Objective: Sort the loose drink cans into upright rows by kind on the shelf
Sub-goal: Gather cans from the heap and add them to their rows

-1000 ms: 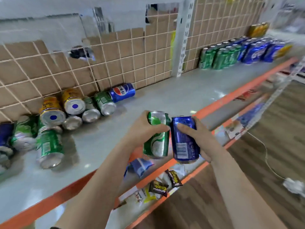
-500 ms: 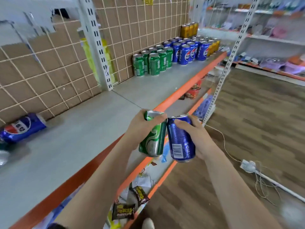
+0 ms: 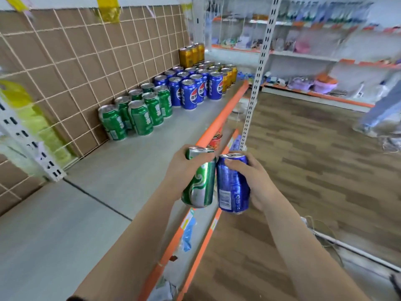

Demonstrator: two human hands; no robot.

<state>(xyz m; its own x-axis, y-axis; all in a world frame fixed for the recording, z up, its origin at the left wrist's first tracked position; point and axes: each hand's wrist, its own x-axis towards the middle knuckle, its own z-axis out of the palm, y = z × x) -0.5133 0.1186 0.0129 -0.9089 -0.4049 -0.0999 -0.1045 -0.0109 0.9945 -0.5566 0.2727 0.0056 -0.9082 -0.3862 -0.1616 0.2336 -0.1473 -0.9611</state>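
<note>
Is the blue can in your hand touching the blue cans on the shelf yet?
Apart. The head view shows the held blue can in the right hand, with bare shelf between it and the upright blue cans.

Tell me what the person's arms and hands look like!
The left hand and right hand are bare: no gloves, rings or watch. The left forearm and right forearm are bare; a dark edge, maybe a sleeve, shows by the left elbow.

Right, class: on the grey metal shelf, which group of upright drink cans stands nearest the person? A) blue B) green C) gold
B: the green cans stand at the near end of the grey shelf, the blue cans next, the gold cans farthest.
</note>
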